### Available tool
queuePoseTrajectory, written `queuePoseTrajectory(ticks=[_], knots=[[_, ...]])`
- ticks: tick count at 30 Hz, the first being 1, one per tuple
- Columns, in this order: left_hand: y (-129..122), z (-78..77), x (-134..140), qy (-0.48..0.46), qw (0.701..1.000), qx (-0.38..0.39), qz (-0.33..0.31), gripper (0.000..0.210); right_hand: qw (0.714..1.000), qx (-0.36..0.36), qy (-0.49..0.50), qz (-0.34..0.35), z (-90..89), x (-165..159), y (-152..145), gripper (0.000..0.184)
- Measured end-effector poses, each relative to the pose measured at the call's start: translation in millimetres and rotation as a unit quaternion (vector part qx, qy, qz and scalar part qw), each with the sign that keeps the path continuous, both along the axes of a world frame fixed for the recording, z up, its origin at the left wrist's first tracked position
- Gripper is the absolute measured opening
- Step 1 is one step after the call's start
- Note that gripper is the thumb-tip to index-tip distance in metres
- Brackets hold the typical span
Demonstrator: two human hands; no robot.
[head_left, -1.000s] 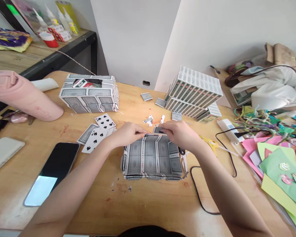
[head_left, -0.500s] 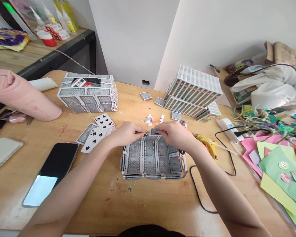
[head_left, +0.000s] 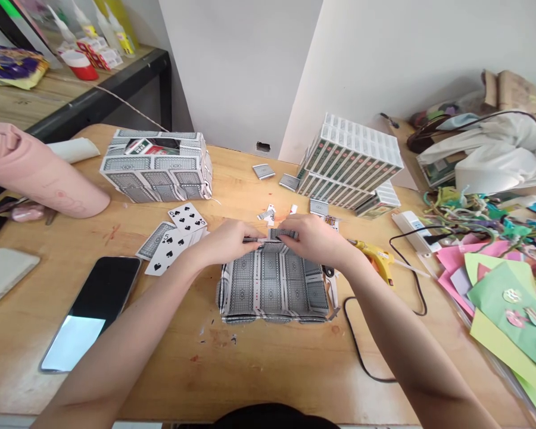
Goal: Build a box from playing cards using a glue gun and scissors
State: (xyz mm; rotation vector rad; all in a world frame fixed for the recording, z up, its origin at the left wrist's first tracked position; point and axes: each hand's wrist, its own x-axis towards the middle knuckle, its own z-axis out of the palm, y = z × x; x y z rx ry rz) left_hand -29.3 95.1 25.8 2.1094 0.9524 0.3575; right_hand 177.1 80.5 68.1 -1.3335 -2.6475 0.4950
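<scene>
An open box made of playing cards [head_left: 270, 286], grey-patterned backs showing, sits on the table before me. My left hand [head_left: 227, 239] is closed in a pinch on the left part of its far rim. Between the thumb and fingers of my right hand [head_left: 317, 238] is a small grey-backed playing card piece [head_left: 274, 233], held against the middle of that rim. The right fingertips partly hide the piece. Just beyond lie small card scraps [head_left: 268, 213]. To the left are loose playing cards [head_left: 168, 253], a six and a five of spades among them.
A finished-looking card box [head_left: 156, 170] stands back left, near a pink bottle [head_left: 49, 173]. Stacked card packs [head_left: 348, 161] rise back right. A yellow glue gun [head_left: 375, 259] with a black cord, a power strip [head_left: 413, 232] and coloured paper [head_left: 504, 298] lie right; a phone [head_left: 93, 313] lies left.
My right hand has shifted slightly left and up along the far rim, tilting the card piece a little. My left hand stays at the rim. The box has hardly moved.
</scene>
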Motion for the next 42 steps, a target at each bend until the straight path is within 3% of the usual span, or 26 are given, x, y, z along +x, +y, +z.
queuePoseTrajectory(ticks=[9,18,25,32,42], knots=[[-0.5,3.4,0.6,0.021,1.000,0.016,-0.003,0.020,1.000,-0.017,-0.005,0.013,-2.9,-3.2,-1.0,0.019],[-0.4,3.1,1.3,0.048,0.998,0.039,0.005,0.023,0.996,-0.028,0.085,0.024,-19.2,-2.4,5.5,0.020],[0.0,4.2,3.1,-0.004,0.998,0.056,-0.004,0.018,0.990,-0.103,0.090,0.016,-3.9,8.3,4.6,0.028],[-0.6,1.0,1.9,0.005,0.998,0.068,0.003,0.022,0.994,-0.019,0.086,-0.071,-6.7,7.5,-0.9,0.017],[-4.5,1.0,3.7,0.001,0.998,0.046,0.047,0.016,0.985,-0.004,0.137,-0.103,-21.8,13.3,-6.8,0.018]])
